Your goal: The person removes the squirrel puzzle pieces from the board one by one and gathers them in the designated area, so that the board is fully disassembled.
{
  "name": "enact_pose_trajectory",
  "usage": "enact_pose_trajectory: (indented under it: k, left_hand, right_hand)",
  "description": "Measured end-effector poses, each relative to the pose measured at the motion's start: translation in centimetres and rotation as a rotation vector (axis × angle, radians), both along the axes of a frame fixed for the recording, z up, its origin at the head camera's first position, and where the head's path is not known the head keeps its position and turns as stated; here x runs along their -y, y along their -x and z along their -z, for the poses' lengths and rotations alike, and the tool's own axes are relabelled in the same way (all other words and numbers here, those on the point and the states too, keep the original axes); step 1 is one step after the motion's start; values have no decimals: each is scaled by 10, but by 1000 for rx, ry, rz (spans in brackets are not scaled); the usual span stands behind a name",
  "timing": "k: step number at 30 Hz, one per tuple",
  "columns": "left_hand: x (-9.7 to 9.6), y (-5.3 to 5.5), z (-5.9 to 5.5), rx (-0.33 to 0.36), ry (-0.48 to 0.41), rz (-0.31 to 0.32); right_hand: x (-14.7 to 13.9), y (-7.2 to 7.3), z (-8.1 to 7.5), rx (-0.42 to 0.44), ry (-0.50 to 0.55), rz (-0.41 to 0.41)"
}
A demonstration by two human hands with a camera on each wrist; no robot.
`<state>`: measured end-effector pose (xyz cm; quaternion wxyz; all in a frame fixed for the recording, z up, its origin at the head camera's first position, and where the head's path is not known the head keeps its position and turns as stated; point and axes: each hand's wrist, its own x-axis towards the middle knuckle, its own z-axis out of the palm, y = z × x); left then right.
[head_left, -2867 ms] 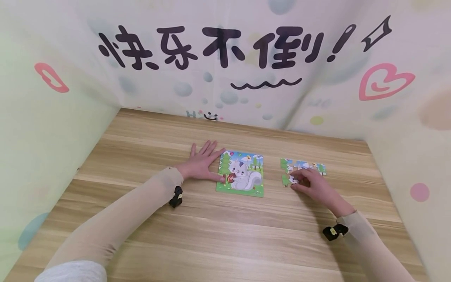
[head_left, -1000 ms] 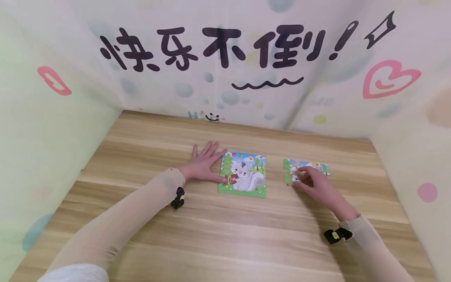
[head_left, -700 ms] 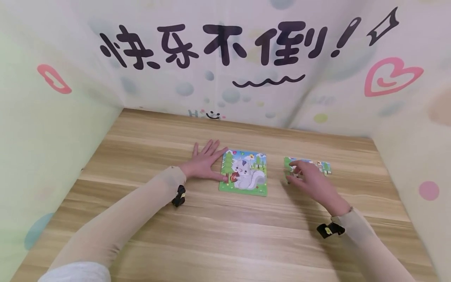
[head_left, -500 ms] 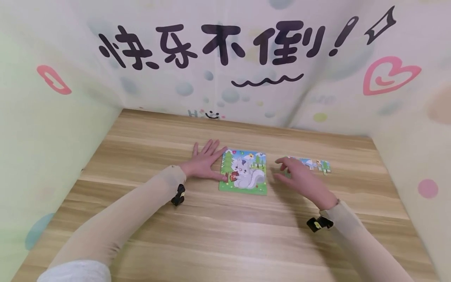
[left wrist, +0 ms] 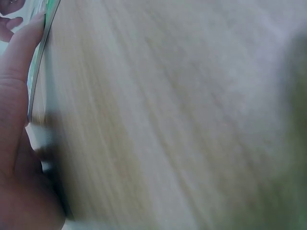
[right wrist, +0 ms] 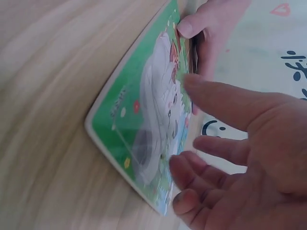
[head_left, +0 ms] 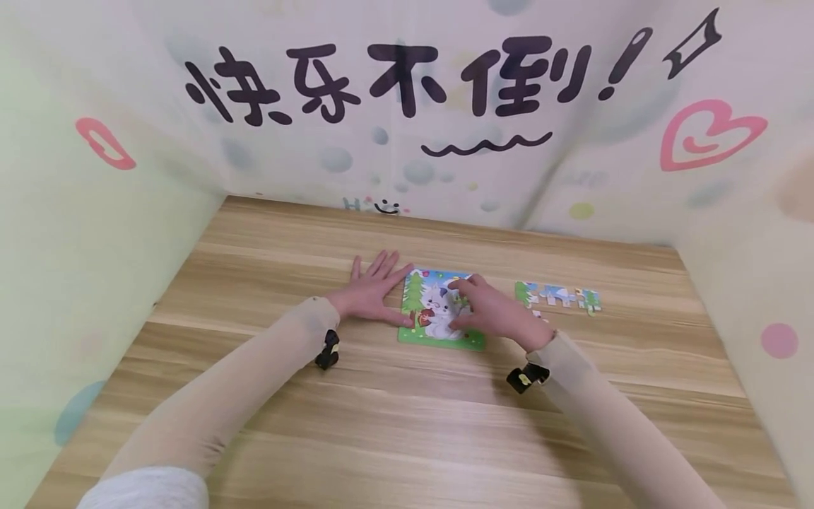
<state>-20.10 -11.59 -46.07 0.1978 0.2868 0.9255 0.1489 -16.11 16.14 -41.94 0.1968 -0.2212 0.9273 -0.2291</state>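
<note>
On a wood-grain table, near the middle: the squirrel-picture board, lying flat. At its left side, the left hand, fingers splayed, thumb over the edge, gripping nothing. Over its right half, the right hand, thumb and fingers wide apart with nothing between. Beyond, to the right, loose jigsaw pieces, one partly hidden. Possible trouble: a board skid from a bump against so light a hold, or pieces scattered by a low sweep of the right hand.

Board, puzzle pieces on table
</note>
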Motion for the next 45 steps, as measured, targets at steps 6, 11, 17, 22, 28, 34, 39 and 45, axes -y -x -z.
enact_pose_trajectory:
  k: [6, 11, 17, 22, 28, 34, 39, 45]
  left_hand:
    - [1, -3, -5, 5, 0, 3]
    - [-1, -3, -7, -2, -1, 3]
    - [-4, -4, -8, -15, -25, 12]
    - [-3, -5, -9, -14, -25, 3]
    - [-3, -5, -8, -18, -37, -4]
    - [-2, -6, -4, 3, -32, 10]
    - [-1, -4, -3, -7, -35, 2]
    - [2, -3, -2, -4, -35, -2]
  right_hand:
    - [11, 3, -1, 92, -26, -11]
    - [13, 7, -2, 109, -26, -23]
    - [12, 13, -4, 163, -24, -19]
    - [15, 16, -6, 187, -30, -30]
    - [18, 17, -5, 170, -46, -23]
    - [19, 11, 0, 185, -54, 14]
    - [20, 10, -1, 138, -59, -7]
    - [21, 9, -1, 101, -20, -26]
